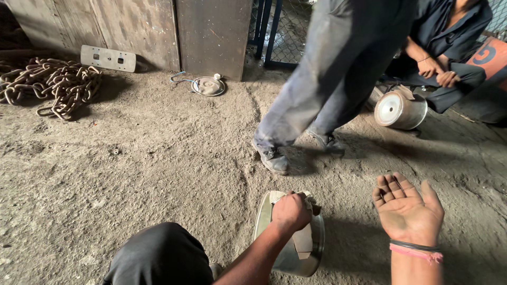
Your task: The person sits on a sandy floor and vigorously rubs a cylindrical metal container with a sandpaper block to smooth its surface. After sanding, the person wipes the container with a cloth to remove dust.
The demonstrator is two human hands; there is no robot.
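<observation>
My left hand (289, 212) is closed around a crumpled pale cloth (306, 199) and presses it against a shiny metal pot (311, 253) that lies on its side on the dirt floor in front of me. My right hand (405, 208) hovers to the right of the pot, palm up, fingers loosely curled, holding nothing. Dark and pink bands sit on that wrist. My dark-clothed knee (158, 256) is at the lower left.
A person in grey trousers (327, 74) steps across just beyond the pot, shoes (272, 158) on the dirt. Another person sits at the upper right beside a second metal pot (400, 109). A rusty chain pile (50, 82), a metal plate (108, 58) and a round lid (208, 85) lie by the far wall.
</observation>
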